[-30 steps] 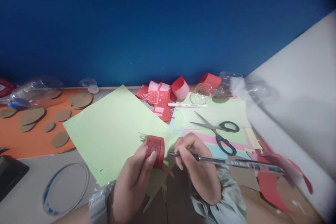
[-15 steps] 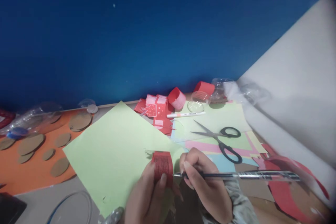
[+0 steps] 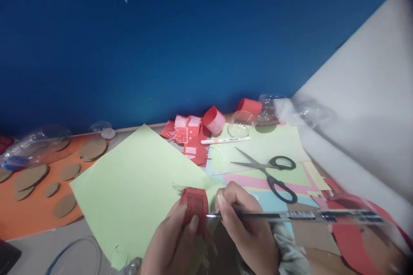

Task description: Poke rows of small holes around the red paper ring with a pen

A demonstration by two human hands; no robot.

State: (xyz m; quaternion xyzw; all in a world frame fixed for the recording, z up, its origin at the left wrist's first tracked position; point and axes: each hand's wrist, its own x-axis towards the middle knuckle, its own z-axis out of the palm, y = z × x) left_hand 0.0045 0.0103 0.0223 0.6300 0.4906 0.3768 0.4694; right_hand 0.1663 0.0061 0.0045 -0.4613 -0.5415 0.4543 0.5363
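A small curled piece of red paper (image 3: 196, 201), covered with fine dark marks, is pinched in my left hand (image 3: 174, 236). My right hand (image 3: 247, 227) is closed around a clear-barrelled pen (image 3: 300, 216), whose metal tip is at the right edge of the red paper. Under both hands lies a light green sheet (image 3: 132, 180), turned cornerwise, with some dark scribbles just above the red piece. The ends of my left fingers behind the paper are partly hidden.
Black-handled scissors (image 3: 267, 167) lie open on stacked coloured paper at the right. Beyond are a white marker (image 3: 226, 140), red paper rolls (image 3: 214, 120) and a clear plastic cup (image 3: 239, 124). Cardboard discs (image 3: 93, 149) rest on orange paper (image 3: 19, 219) at the left. Red strips (image 3: 350, 240) lie at right.
The whole view has shifted slightly, so most things appear a little further left. Both hands keep their hold, and the pen tip stays at the red paper's edge.
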